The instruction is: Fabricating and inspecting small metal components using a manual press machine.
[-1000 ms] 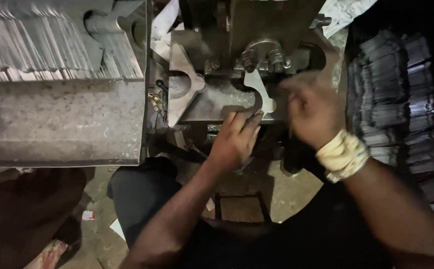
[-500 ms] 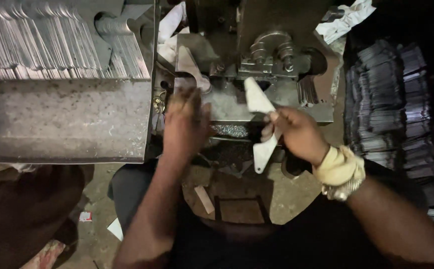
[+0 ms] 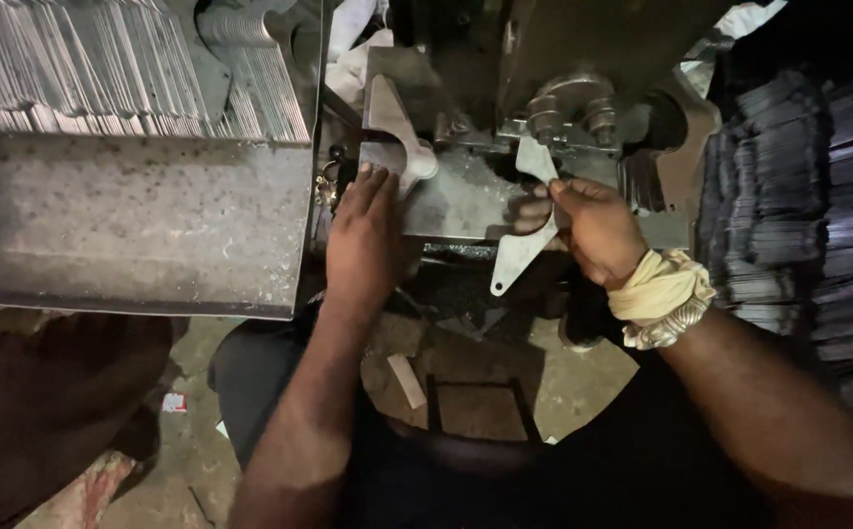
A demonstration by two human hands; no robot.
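Note:
My right hand (image 3: 593, 227) grips a thin, pale curved metal blank (image 3: 522, 253), held upright in front of the press machine (image 3: 554, 88). Its upper tip reaches toward the die area below two round fittings (image 3: 571, 116). My left hand (image 3: 363, 235) lies flat with fingers extended on the press bed (image 3: 456, 201), fingertips touching a thick shaped metal plate (image 3: 397, 132) at the bed's left end. A cloth band and a bracelet (image 3: 663, 296) wrap my right wrist.
A steel tray (image 3: 132, 230) sits to the left, with several rows of stacked flat blanks (image 3: 103, 64) behind it. Stacks of dark pressed parts (image 3: 799, 196) fill the right side. Below are a dusty floor, a small frame (image 3: 480, 407) and scraps.
My right hand has brought the blank closer to the die and raised it. My left hand stays at the left end of the bed, now with fingers laid flat.

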